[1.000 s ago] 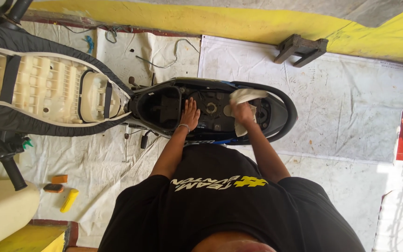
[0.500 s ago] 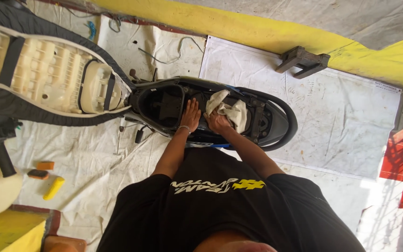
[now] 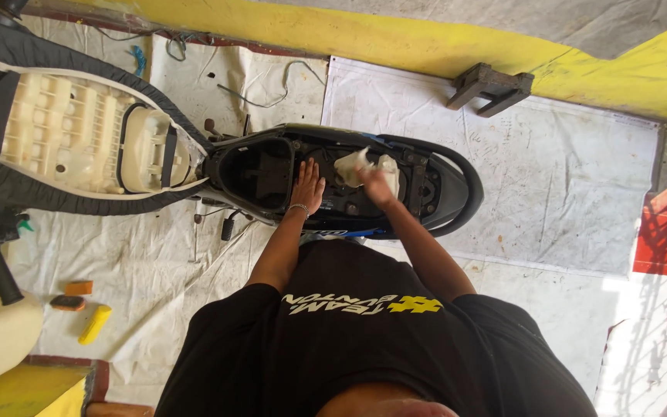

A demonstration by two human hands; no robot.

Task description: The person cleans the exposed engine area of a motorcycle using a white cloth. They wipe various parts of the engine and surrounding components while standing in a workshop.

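Head view, looking straight down: we see a person in a black shirt bent over the open under-seat compartment (image 3: 256,174) of a scooter, whose seat (image 3: 71,139) is flipped up to the left so its pale ribbed underside shows.

The right hand (image 3: 376,185) is closed around a crumpled white rag (image 3: 364,166) and presses it onto the dark frame area just behind the compartment, near the middle of the scooter body. The left hand (image 3: 308,187) lies flat and open, fingers spread, on the rim beside the compartment; it holds nothing and wears a thin bracelet at the wrist.

We judge the wiping to be partway through: the rag sits mid-body, and the rear end of the frame (image 3: 449,185) looks untouched by it, though we cannot tell which surfaces are clean from this height.

On the white floor sheet (image 3: 550,177) at lower left lie a yellow handle (image 3: 95,324) and two small orange pieces (image 3: 71,295).
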